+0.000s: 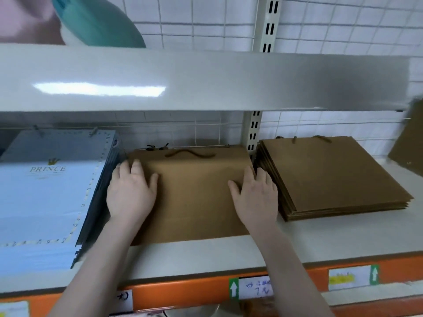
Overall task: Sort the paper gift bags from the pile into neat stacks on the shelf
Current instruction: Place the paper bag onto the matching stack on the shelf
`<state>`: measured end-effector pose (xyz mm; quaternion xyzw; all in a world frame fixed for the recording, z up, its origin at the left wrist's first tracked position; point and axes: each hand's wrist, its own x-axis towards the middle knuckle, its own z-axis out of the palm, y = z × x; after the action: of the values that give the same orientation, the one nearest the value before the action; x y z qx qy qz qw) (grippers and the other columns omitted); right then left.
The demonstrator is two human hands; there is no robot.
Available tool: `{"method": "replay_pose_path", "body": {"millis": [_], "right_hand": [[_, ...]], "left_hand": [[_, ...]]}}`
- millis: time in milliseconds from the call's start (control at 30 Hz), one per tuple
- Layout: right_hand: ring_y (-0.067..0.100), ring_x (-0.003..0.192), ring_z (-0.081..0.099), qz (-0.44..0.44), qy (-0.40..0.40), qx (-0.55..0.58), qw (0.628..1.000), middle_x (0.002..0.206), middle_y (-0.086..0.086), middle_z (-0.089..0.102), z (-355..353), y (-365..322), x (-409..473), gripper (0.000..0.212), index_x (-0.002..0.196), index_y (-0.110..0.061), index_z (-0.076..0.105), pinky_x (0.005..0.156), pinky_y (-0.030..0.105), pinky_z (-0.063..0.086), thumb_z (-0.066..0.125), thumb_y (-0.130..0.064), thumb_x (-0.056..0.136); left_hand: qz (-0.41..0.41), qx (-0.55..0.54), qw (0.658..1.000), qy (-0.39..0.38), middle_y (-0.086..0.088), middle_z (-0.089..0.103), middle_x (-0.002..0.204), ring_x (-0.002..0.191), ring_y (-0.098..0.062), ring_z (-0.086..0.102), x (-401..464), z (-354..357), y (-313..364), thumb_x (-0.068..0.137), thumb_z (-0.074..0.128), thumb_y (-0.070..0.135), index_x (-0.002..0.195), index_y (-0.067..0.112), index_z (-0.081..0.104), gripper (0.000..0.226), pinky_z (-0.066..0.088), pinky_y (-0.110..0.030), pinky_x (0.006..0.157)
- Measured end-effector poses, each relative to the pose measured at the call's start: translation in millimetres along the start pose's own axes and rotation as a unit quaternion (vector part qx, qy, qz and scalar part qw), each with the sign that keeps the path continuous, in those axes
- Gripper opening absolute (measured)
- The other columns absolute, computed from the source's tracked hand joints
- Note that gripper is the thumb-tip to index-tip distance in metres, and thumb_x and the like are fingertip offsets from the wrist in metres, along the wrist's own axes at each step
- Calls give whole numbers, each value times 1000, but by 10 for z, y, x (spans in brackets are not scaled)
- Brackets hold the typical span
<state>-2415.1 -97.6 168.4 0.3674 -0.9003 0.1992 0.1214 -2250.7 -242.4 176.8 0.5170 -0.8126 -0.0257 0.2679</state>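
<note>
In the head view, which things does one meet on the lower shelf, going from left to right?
Blue bag stack → left hand → middle brown bag stack → right hand → right brown bag stack → leaning brown bag at the right edge.

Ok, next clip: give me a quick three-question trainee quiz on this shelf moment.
1. True or false: both hands lie flat on the middle brown bag.
2. What stands left of the left hand? A) blue bag stack B) brown bag stack C) price label
3. Fill in: the rope handle of the middle brown bag lies toward the ____ of the shelf.

Key: 1 true, the right hand too; 2 A; 3 back.
</note>
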Motion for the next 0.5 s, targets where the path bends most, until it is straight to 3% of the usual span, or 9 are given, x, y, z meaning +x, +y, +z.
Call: {"method": "replay_pose_path", "body": {"millis": [133, 300, 400, 500], "right_hand": [[25, 138, 29, -35, -7, 18, 999, 145, 11, 36, -140, 27, -180, 56, 143, -14, 33, 111, 36, 27, 40, -45, 97], [36, 113, 56, -73, 27, 70, 995, 118, 19, 61, -41, -16, -485, 50, 122, -4, 59, 91, 46, 48, 68, -32, 81], [36, 115, 56, -104, 31, 73, 991, 119, 20, 61, -12, -71, -690, 50, 121, -4, 60, 93, 47, 47, 67, -33, 81], [38, 113, 56, -128, 31, 79, 988, 118, 22, 61, -21, -201, -842, 51, 119, -3, 61, 92, 48, 48, 68, -33, 79]], "left_hand": [[6, 21, 1000, 9, -21, 38, 144, 134, -37, 31, -275, -226, 90, 91, 55, 36, 144, 4, 32, 66, 29, -43, 108], [-8, 53, 998, 35, -26, 49, 133, 126, -43, 42, -730, -352, 7, 83, 67, 29, 137, -1, 43, 66, 35, -49, 105], [-19, 68, 996, 54, -31, 56, 121, 116, -49, 51, -986, -382, -109, 73, 77, 22, 126, -7, 53, 65, 42, -56, 97], [-31, 96, 992, 74, -32, 57, 119, 114, -51, 52, -1188, -498, -265, 77, 72, 24, 122, -8, 55, 58, 43, -56, 95]]}}
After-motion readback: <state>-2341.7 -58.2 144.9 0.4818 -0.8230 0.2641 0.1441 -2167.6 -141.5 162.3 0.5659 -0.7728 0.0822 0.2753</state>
